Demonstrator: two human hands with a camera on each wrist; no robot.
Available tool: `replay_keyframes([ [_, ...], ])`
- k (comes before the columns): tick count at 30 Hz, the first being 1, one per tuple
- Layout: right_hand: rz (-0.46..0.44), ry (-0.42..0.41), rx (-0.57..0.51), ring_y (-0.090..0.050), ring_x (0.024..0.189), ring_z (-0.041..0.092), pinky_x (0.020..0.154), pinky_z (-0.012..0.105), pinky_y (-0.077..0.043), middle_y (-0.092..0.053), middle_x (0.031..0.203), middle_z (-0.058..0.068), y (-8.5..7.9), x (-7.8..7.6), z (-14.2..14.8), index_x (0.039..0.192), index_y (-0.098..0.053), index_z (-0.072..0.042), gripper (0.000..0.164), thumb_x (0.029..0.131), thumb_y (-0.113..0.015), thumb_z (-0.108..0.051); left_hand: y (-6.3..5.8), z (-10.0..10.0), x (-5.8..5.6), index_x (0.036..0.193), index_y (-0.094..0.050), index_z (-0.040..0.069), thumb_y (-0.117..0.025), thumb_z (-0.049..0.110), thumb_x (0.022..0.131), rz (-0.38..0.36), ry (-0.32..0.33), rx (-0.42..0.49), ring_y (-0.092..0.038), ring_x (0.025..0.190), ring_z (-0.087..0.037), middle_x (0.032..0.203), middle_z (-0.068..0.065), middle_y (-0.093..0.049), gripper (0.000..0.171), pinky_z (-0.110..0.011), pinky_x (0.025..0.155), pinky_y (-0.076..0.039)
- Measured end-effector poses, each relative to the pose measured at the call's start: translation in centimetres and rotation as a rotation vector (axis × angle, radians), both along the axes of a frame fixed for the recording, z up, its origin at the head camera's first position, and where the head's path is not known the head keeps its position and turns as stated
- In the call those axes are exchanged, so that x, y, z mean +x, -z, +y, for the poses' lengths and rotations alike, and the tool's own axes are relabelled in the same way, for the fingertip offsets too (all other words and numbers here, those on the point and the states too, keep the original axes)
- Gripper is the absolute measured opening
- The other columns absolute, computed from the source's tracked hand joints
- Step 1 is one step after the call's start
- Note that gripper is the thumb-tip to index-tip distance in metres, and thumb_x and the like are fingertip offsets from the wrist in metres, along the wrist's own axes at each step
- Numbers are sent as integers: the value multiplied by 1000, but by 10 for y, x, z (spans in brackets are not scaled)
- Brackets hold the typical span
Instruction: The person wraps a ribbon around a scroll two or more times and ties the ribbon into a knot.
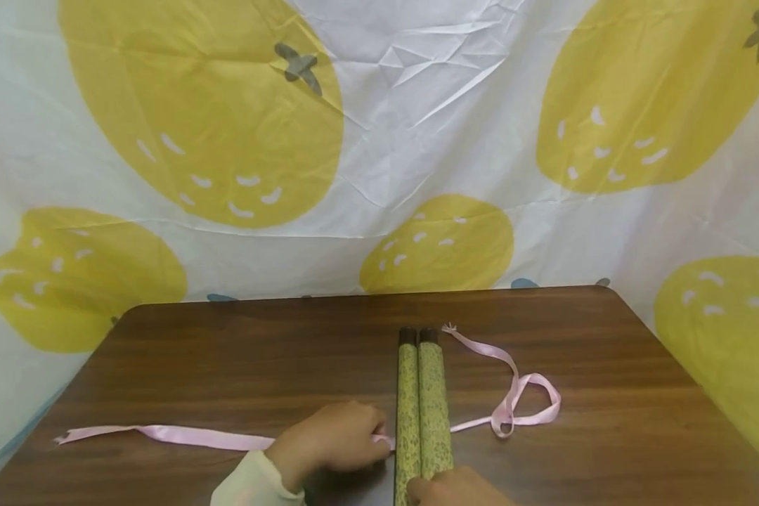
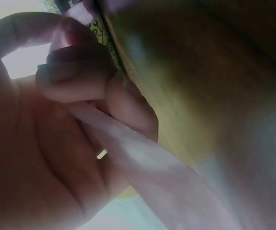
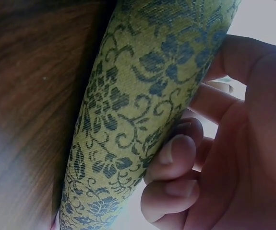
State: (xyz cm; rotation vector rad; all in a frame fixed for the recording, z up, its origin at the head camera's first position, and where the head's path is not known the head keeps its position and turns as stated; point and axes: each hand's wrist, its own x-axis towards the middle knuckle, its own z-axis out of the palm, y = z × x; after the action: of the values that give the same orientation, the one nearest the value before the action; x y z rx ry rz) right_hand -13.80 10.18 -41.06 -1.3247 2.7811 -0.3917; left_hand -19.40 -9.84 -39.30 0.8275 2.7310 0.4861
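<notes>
A scroll [image 1: 435, 407] in yellow-green brocade with dark floral scrollwork lies as two parallel rolls with dark end knobs. Beneath it passes a pink ribbon [image 1: 205, 437], one end stretching left and the other looping on the right. My left hand [image 1: 338, 439] is just left of the rolls and pinches the ribbon; in the left wrist view a length of ribbon [image 2: 142, 158] runs out through the curled fingers. At the bottom of the head view my right hand [image 1: 458, 488] grips the near part of the scroll, partly cut off. Its curled fingers [image 3: 176, 155] press against the brocade in the right wrist view.
Under everything is a dark brown wooden table [image 1: 259, 351] with rounded far corners. Behind it and along the sides hangs a white cloth [image 1: 392, 140] printed with large yellow fruit. The ribbon's right part [image 1: 544, 418] lies twisted on the tabletop.
</notes>
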Motion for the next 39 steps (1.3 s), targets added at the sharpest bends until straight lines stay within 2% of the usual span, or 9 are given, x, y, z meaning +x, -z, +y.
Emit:
replay_keyframes([
  [7,-48,16,8,-43,45,-1,40,20,-38,-51,53,-10,-3,1,0,72,-58,-20,33,85,-55,-51,0,2,-1,54,-48,19,-54,28,83,-122,43,87,-43,43,-6,50,9,-49,31,-21,40,-38],
  [13,43,-42,0,-43,46,-2,39,19,-37,-51,55,-11,-3,1,0,72,-58,-20,30,87,-56,-46,2,3,-6,55,-52,14,-50,16,85,-204,94,245,-40,43,-3,50,9,-46,30,-17,41,-35],
  [19,-21,-5,9,-42,45,-1,40,19,-37,-49,53,-10,-3,4,0,71,-57,-20,32,85,-56,-49,5,4,-8,65,-64,8,-49,9,86,-306,37,399,-46,44,-3,54,5,-53,26,-16,42,-40],
  [21,-13,-13,11,-42,46,-1,40,19,-37,-50,54,-10,-3,4,-1,72,-58,-19,34,87,-54,-49,6,5,-8,68,-66,7,-51,8,86,-332,33,434,-49,45,-4,56,3,-56,24,-16,43,-42],
  [27,73,-73,19,-40,45,-3,39,16,-34,-50,55,-11,-2,4,0,73,-60,-18,34,88,-53,-49,5,5,-12,73,-70,6,-53,9,87,-402,70,520,-56,53,-8,65,-2,-66,23,-20,48,-50],
  [29,86,-87,18,-38,45,-3,38,14,-32,-49,55,-11,-3,4,1,73,-60,-18,33,87,-55,-48,4,5,-13,74,-71,6,-52,11,89,-411,59,547,-57,54,-8,66,-2,-66,24,-22,50,-51],
  [33,196,-186,67,-40,49,-3,39,13,-30,-52,63,-12,-4,2,1,84,-66,-24,26,88,-54,-47,2,6,-16,77,-71,8,-52,15,92,-393,7,600,-56,54,-8,68,-2,-66,25,-24,52,-51],
  [36,165,-159,81,-41,49,-2,39,15,-31,-53,63,-12,-5,2,0,84,-66,-25,28,88,-53,-49,1,8,-17,81,-70,9,-53,19,93,-391,-32,638,-57,58,-9,75,-5,-68,23,-26,56,-51],
  [39,46,-58,45,-41,47,-2,39,16,-34,-51,57,-11,-5,4,0,75,-62,-20,33,86,-55,-51,2,9,-17,84,-71,8,-55,22,93,-406,-62,686,-58,64,-11,82,-8,-69,22,-28,62,-51],
])
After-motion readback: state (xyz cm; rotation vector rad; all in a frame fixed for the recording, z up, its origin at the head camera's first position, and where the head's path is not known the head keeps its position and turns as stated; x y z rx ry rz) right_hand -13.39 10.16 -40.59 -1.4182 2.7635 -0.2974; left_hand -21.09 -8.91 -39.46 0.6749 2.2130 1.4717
